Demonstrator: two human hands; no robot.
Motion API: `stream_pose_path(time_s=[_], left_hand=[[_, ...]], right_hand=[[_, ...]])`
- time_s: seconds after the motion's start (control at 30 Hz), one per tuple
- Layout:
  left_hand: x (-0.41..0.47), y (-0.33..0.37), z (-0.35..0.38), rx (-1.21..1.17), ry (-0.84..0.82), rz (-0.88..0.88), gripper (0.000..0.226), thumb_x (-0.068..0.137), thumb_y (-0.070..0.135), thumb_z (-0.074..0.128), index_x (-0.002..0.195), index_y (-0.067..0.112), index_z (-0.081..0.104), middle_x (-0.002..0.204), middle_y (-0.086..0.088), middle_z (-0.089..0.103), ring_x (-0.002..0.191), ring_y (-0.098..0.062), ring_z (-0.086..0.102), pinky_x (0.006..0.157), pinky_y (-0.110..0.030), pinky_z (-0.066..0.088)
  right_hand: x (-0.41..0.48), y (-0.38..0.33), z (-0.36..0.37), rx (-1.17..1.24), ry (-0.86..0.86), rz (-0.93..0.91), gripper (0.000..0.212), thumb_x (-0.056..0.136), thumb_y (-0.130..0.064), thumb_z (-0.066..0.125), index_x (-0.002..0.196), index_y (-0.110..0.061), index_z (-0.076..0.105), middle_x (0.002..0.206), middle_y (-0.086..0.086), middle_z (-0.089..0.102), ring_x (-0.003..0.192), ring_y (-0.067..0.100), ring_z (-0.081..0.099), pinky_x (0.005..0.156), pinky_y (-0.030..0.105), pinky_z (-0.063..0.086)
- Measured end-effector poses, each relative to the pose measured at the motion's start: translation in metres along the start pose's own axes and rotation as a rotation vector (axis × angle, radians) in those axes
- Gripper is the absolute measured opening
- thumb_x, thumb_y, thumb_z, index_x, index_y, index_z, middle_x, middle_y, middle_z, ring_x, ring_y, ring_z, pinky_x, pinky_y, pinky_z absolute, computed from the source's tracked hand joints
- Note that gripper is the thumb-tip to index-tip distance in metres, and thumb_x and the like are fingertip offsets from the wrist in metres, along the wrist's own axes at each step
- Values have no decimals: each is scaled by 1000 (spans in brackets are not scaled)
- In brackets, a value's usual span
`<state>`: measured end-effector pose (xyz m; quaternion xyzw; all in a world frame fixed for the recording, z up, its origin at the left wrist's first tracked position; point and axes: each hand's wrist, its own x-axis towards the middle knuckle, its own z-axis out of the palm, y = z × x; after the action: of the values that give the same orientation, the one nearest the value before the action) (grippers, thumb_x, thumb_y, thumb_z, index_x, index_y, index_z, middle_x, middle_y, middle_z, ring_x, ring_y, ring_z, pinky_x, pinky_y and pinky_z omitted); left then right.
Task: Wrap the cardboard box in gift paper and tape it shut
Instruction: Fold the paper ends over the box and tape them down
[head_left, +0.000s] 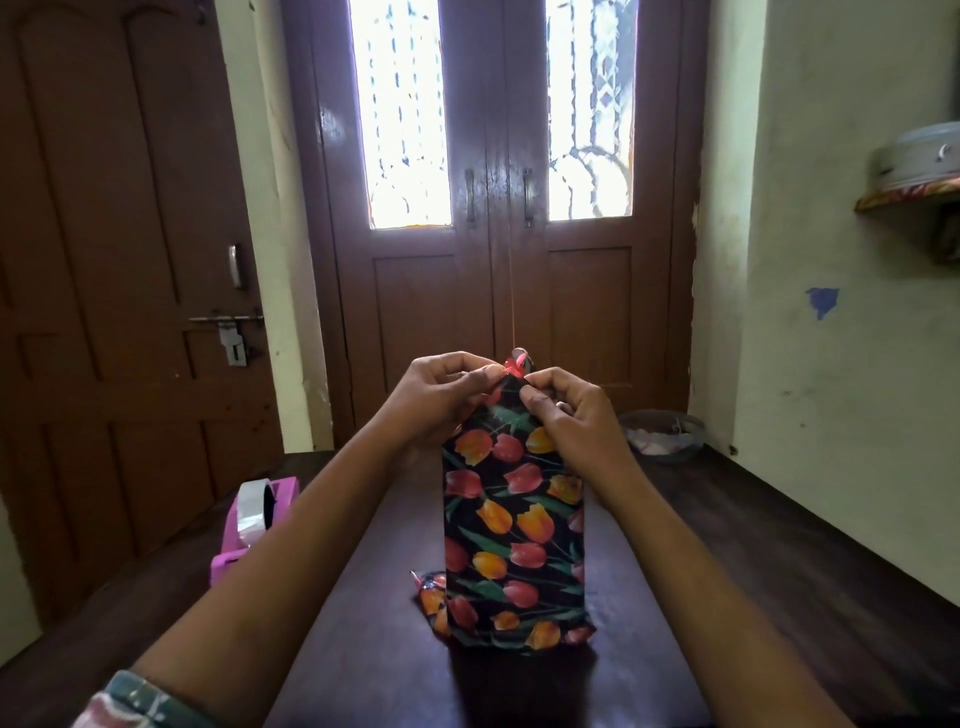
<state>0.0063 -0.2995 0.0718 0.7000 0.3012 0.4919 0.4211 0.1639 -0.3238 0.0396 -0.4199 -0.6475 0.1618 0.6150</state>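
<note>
Dark wood table carries the box, which stands upright at its middle and is covered in black gift paper printed with red and orange tulips. The left hand and right hand pinch the folded paper at the box's top, fingers curled. A pink tape dispenser sits well to the left.

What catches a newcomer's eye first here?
The tall box wrapped in black paper with red and orange tulips stands upright mid-table, the left hand and right hand pinching the paper at its top. Behind, the glass panes of a brown double door glow bright; a pink tape dispenser sits left on the dark wooden table.
</note>
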Motion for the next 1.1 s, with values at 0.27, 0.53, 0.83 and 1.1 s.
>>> stream_pose_path(time_s=[0.27, 0.53, 0.83, 1.1], left_hand=[[3, -1, 0, -144, -16, -158, 8, 87, 11, 61, 88, 15, 54, 80, -4, 60, 68, -15, 58, 59, -24, 51], [4, 2, -4, -6, -137, -217, 8, 88, 13, 60, 90, 6, 65, 84, -8, 66, 74, -17, 65, 62, -23, 56], [2, 14, -6, 169, -150, -203, 37, 80, 43, 61, 87, 6, 67, 89, -12, 67, 83, -23, 65, 78, -33, 53], [12, 14, -8, 192, -3, -133, 18, 86, 25, 65, 81, 8, 65, 78, -8, 66, 72, -18, 64, 64, -28, 54]], right_hand=[[-3, -3, -3, 13, -126, -39, 14, 94, -17, 51, 85, -19, 61, 98, 0, 59, 79, 18, 61, 66, 18, 50], [-4, -3, -4, 96, -109, -30, 21, 88, -14, 61, 102, -23, 48, 96, -6, 60, 79, 8, 62, 61, 10, 50], [0, 2, 0, -8, -24, -35, 12, 87, -24, 62, 97, -23, 55, 83, -7, 60, 75, 15, 64, 63, 22, 55], [-7, 16, -4, -204, -188, 13, 44, 91, -50, 48, 123, -21, 57, 117, 1, 64, 107, 16, 60, 90, 36, 50]])
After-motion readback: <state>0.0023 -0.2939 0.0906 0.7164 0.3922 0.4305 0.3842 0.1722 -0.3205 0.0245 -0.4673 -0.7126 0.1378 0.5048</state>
